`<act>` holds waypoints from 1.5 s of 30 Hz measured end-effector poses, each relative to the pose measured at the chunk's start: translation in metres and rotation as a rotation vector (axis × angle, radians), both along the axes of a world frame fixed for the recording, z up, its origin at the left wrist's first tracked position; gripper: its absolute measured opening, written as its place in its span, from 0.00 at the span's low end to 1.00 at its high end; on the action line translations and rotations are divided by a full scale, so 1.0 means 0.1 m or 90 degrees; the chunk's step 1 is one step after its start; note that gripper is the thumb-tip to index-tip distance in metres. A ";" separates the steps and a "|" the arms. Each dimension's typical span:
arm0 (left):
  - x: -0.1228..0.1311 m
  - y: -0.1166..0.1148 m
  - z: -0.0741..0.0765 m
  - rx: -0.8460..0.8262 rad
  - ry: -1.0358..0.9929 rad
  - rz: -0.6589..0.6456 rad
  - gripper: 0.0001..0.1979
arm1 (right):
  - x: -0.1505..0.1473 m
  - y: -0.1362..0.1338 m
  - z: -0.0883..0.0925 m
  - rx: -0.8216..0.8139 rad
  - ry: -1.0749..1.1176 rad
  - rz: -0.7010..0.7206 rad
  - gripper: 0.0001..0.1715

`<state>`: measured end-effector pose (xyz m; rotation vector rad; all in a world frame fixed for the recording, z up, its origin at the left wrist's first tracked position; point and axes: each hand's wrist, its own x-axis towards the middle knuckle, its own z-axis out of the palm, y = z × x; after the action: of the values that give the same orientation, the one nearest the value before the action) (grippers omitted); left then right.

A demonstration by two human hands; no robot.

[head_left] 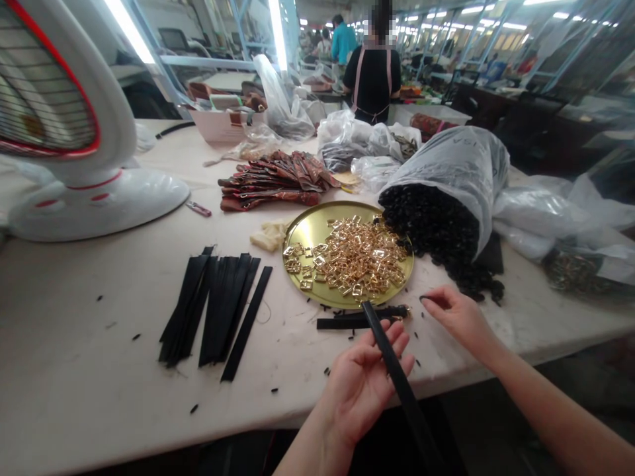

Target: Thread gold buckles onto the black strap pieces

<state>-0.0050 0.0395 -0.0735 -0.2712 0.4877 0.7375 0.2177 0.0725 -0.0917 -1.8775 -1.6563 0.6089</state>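
A long black strap (394, 363) lies across the palm and curled fingers of my left hand (360, 380), its far end reaching the near rim of the gold tray (310, 228). Thumb and forefinger of my right hand (464, 324) pinch a small black piece (424, 299) just right of the tray. Gold metal buckles (364, 258) are heaped on the tray. Between my left hand and the tray, further black straps (342, 323) lie on the table, with a bit of gold at one end. Black pieces (426, 225) spill from a white plastic bag (446, 165) beyond my right hand.
Bundled black strips (225, 311) lie left on the table (114, 396). A white fan (99, 205) stands far left, a small snipper (198, 209) near its base. Folded brown patterned pieces (278, 178) and plastic bags (357, 139) sit behind the tray. A person (374, 79) stands beyond.
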 end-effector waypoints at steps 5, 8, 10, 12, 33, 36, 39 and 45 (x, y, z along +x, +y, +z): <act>0.01 -0.07 0.04 0.014 -0.036 -0.001 0.25 | -0.08 -0.10 0.08 -0.012 0.170 0.001 0.17; 0.04 -0.14 0.09 0.024 -0.034 -0.008 0.24 | -0.10 -0.20 0.16 -0.055 0.294 0.006 0.16; 0.07 -0.21 0.12 0.031 -0.020 -0.014 0.24 | -0.11 -0.28 0.20 -0.065 0.380 -0.008 0.15; 0.11 -0.28 0.16 0.049 -0.001 -0.026 0.23 | -0.12 -0.37 0.21 -0.080 0.473 -0.020 0.14; 0.23 -0.58 0.12 0.374 0.383 -0.199 0.09 | -0.37 -0.78 0.17 -0.236 0.843 -0.071 0.15; 0.22 -0.55 0.13 0.378 0.392 -0.223 0.08 | -0.37 -0.75 0.15 -0.247 0.832 -0.059 0.15; 0.21 -0.52 0.14 0.361 0.381 -0.241 0.08 | -0.37 -0.71 0.11 -0.256 0.828 -0.039 0.14; 0.20 -0.43 0.09 0.333 0.327 -0.251 0.09 | -0.33 -0.65 0.03 -0.296 0.794 -0.036 0.15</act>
<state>0.0145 -0.0038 -0.0647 0.5069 0.7835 0.5176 0.1844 0.0073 -0.0891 -1.2345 -0.6405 1.7688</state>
